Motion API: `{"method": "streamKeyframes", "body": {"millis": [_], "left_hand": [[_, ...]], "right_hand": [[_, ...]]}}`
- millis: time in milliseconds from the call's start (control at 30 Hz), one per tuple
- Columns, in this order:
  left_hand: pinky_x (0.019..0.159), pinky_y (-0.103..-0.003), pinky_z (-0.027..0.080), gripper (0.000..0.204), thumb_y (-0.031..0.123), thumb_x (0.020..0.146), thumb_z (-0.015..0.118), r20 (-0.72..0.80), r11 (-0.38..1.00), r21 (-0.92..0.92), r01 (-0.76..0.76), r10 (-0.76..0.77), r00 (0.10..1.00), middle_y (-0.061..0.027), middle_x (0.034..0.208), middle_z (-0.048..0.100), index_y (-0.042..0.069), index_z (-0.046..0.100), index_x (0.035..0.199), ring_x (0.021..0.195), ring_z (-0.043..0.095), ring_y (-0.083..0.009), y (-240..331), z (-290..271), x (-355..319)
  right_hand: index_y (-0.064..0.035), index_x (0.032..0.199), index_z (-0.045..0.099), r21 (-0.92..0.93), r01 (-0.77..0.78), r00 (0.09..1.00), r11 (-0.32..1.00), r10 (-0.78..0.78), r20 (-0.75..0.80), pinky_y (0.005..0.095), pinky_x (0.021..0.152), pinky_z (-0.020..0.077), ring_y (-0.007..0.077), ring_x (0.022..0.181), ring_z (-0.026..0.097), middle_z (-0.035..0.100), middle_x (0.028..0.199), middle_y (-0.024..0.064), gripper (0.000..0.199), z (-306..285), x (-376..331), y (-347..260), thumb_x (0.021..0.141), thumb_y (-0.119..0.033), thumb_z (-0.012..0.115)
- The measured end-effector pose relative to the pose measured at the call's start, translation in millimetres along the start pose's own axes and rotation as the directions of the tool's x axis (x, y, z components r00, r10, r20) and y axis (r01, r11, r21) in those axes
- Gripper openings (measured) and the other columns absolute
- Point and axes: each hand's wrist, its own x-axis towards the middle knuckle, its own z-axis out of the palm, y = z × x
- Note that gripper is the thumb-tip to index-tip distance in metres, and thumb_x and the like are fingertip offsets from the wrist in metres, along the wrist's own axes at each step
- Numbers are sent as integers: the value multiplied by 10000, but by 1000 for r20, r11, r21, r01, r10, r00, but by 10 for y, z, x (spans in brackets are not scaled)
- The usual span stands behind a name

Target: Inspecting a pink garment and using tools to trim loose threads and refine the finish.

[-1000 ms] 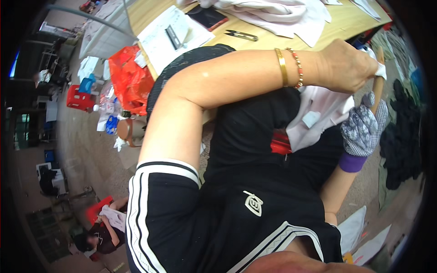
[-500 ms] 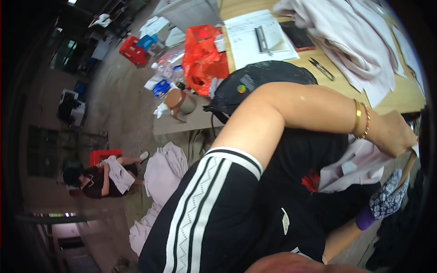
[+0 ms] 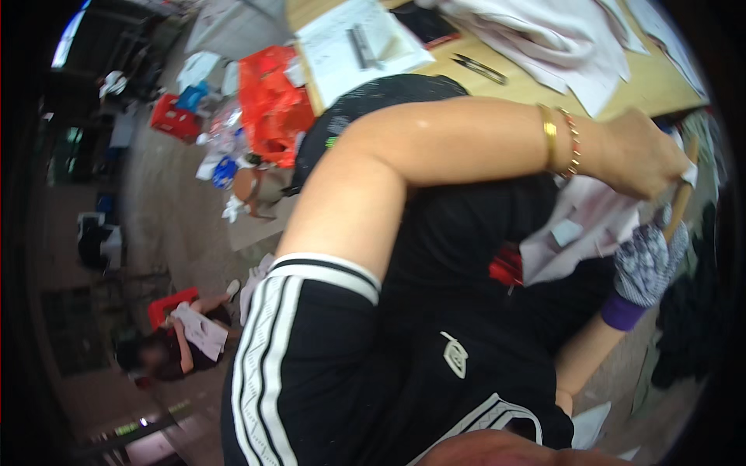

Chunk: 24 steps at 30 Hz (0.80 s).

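My left hand (image 3: pixel 641 155), bare with bracelets at the wrist, is closed at the far right, its fingertips at a small white piece (image 3: pixel 689 175) against a wooden stick (image 3: pixel 681 210). What else is within those fingers is hidden. Just below, my right hand (image 3: pixel 649 264), in a patterned glove with a purple cuff, is closed around the stick's lower part. A pale pinkish cloth (image 3: pixel 579 229) with a whitish patch on it hangs beneath my left wrist, beside something red (image 3: pixel 505 266) on my lap.
A wooden table (image 3: pixel 536 89) carries thread snips (image 3: pixel 479 68), written papers (image 3: pixel 334 43), a dark flat object (image 3: pixel 423 25) and pale fabric (image 3: pixel 536 43). Left of it are a red plastic bag (image 3: pixel 272 105) and a brown cup-like container (image 3: pixel 252 186). A seated person (image 3: pixel 183 342) handles cloth farther left.
The view has shifted, so the table and bag appear farther left and higher. Both hands stay at the stick, which looks more upright. The left hand sits slightly farther from the gloved one.
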Motion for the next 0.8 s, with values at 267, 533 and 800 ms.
{"method": "streamKeyframes", "body": {"millis": [267, 533, 800], "left_hand": [[650, -451, 521, 225, 232, 825, 508, 44, 946, 166, 279, -290, 956, -142, 868, 682, 102, 670, 912, 796, 666, -318, -299, -123, -20], [777, -407, 512, 240, 179, 839, 527, 888, 966, -16, -257, 132, 441, -93, 973, 700, 71, 728, 914, 929, 663, -265, 308, 249, -226], [707, -376, 525, 166, 164, 768, 648, 939, 818, -170, -550, 303, 162, -33, 925, 714, 132, 746, 898, 914, 665, -228, 591, 306, -567]], "right_hand": [[1, 1272, 497, -332, 120, 911, 936, -236, -338, 227, 393, 360, 83, 367, 391, 554, 605, -7, 448, 318, -381, -6, 982, -340, 472], [-12, 1231, 583, -415, 297, 873, -860, 69, 482, 300, 928, 474, 162, 1028, 613, 655, 1152, 80, 336, 1054, 865, -112, 899, -62, 559], [-88, 1315, 547, -686, 191, 962, -703, 271, -10, 379, 1034, 386, 277, 1232, 498, 547, 1325, 117, 506, 540, 2192, 989, 918, -401, 556]]}}
